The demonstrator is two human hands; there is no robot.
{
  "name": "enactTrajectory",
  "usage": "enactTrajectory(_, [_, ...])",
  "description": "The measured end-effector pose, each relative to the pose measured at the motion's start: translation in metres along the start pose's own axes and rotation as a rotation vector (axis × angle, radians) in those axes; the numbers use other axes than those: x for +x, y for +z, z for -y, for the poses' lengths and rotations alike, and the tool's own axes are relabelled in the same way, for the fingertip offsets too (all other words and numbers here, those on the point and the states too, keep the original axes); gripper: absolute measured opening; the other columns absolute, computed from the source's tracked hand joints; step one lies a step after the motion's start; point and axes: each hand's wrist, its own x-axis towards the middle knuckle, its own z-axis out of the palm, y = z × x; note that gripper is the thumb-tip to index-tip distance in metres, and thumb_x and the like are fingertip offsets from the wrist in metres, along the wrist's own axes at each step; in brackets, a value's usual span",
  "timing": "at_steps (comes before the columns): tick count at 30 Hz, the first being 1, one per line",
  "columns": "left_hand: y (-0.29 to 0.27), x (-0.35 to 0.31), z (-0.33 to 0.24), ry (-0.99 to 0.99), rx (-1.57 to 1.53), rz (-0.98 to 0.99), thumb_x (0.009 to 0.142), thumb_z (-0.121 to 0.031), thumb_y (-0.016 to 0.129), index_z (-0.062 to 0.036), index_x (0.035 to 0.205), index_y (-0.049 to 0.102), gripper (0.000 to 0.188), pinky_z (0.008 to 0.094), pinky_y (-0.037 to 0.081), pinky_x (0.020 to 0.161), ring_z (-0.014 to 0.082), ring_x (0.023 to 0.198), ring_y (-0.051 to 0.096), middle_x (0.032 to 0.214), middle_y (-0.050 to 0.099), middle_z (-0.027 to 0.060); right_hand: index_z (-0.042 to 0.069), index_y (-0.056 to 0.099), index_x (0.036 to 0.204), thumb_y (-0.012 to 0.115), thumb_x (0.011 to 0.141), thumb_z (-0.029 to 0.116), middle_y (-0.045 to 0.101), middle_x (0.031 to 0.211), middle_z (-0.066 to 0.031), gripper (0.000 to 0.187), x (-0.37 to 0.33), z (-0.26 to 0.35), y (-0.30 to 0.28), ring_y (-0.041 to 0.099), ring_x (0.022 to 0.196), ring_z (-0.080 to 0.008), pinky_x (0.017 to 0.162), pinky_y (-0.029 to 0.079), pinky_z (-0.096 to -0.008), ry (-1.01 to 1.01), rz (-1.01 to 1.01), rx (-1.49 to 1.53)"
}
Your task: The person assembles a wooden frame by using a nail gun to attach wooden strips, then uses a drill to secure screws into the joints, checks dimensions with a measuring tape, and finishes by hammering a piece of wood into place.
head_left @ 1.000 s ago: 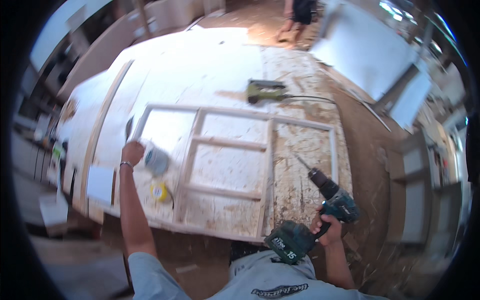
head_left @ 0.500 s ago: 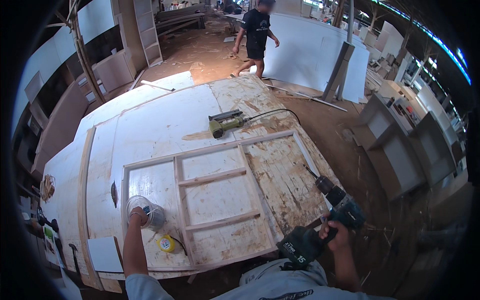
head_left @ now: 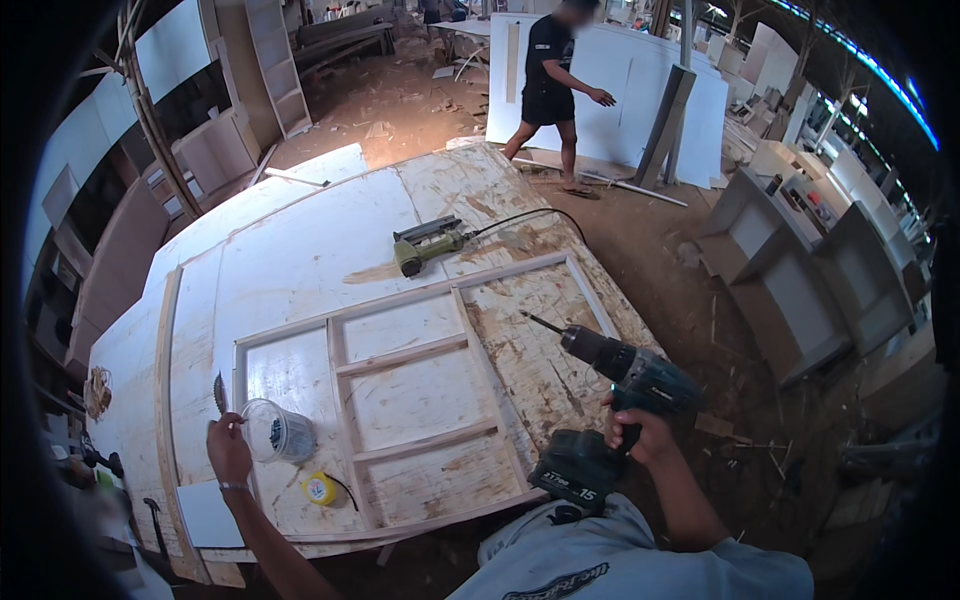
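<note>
My left hand is beside the left rim of a clear plastic tub with small bluish pieces inside. Its fingers are pinched together at the rim; whatever they hold is too small to make out. In my right hand is a dark teal cordless drill, gripped by its handle, its bit pointing left over a wooden frame. The frame lies flat on the white worktable, with crosspieces in its middle section. A yellow tape measure rests close to the tub.
A green nail gun with a black hose lies beyond the frame. Left of the tub are a dark serrated blade, a long wooden strip, a white panel and a hammer. Another person walks behind the table; cabinets stand right.
My left hand has come out of the tub to its left rim. The drill has swung left, its bit now over the frame. The person behind the table has walked right.
</note>
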Motion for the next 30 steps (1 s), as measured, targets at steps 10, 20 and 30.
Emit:
enactTrajectory(10, [0.213, -0.085, -0.357, -0.571, -1.385, 0.432, 0.099, -0.01, 0.066, 0.0077, 0.137, 0.049, 0.045, 0.0344, 0.059, 0.095, 0.0281, 0.11, 0.069, 0.121, 0.065, 0.0206, 0.002, 0.057, 0.121, 0.063, 0.097, 0.014, 0.053, 0.069, -0.0048, 0.027, 0.121, 0.024, -0.069, 0.052, 0.055, -0.0156, 0.053, 0.046, -0.0322, 0.406, 0.21, 0.135])
enactTrajectory(20, [0.352, -0.058, -0.448, -1.007, -1.726, 0.166, 0.105, -0.011, 0.057, 0.0008, 0.112, 0.055, 0.014, 0.0313, 0.06, 0.096, 0.0252, 0.116, 0.068, 0.123, 0.067, 0.0176, 0.007, 0.058, 0.126, 0.058, 0.099, 0.015, 0.054, 0.067, -0.0052, 0.028, 0.212, 0.023, -0.161, 0.052, 0.052, -0.0169, 0.05, 0.044, -0.0321, 0.777, 0.137, 0.087])
enactTrajectory(30, [0.407, -0.031, -0.461, -0.957, -1.455, 0.003, 0.102, -0.018, 0.065, 0.0015, 0.11, 0.061, 0.021, 0.028, 0.062, 0.086, 0.021, 0.105, 0.071, 0.112, 0.071, 0.0139, 0.008, 0.059, 0.135, 0.06, 0.097, 0.018, 0.051, 0.063, 0.0006, 0.04, 0.265, 0.021, -0.181, 0.045, 0.05, -0.0114, 0.05, 0.041, -0.0283, 0.855, 0.14, 0.146])
